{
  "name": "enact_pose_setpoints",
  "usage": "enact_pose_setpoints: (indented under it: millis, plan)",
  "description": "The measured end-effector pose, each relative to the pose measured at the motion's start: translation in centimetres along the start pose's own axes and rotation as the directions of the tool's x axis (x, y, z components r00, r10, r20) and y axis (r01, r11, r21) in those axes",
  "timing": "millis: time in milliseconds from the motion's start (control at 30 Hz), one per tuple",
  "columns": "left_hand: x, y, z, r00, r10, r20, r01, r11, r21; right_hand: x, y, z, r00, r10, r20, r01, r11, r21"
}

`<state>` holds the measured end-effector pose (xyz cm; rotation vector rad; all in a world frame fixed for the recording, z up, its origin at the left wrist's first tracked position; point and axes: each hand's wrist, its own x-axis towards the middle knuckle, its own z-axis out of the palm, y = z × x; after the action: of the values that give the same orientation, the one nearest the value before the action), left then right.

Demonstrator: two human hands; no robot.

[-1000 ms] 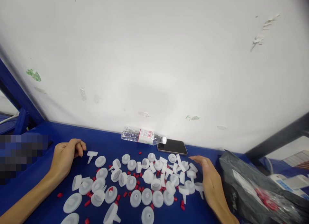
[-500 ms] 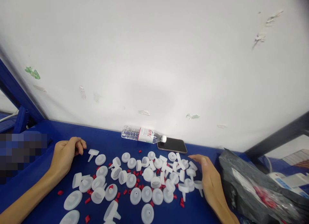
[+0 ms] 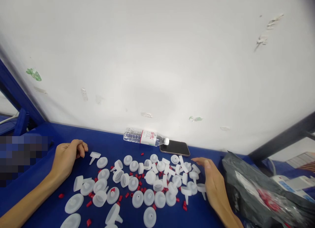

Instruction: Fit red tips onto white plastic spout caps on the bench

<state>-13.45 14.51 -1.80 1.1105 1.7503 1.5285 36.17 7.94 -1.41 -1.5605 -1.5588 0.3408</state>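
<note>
My left hand rests on the blue table at the left, fingers loosely bent with gaps between them and nothing visible in them. Just right of its fingertips lies a white spouted cap on its side. At the right edge of the spread, my right hand lies with its fingers stretched out, holding nothing. Close beside it is another white spouted cap. Between the hands are many translucent white caps with pointed spouts, some flat with spout up, others tipped. Small red tip caps are scattered among them.
A clear plastic bottle lies on its side at the back, its neck beside a dark phone. On the right is a grey plastic bag with red pieces in clear wrap. A white wall stands behind the table.
Both hands and the caps stay in place. Only the camera view has shifted very slightly.
</note>
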Motion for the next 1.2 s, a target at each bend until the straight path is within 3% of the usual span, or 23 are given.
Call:
enact_pose_setpoints:
  millis: [1200]
  plan:
    - [0.28,-0.54,-0.21,1.0,0.008,0.023,-0.009,1.0,0.003,-0.05,-0.24,-0.09,1.0,0.005,0.011,-0.005,1.0,-0.012]
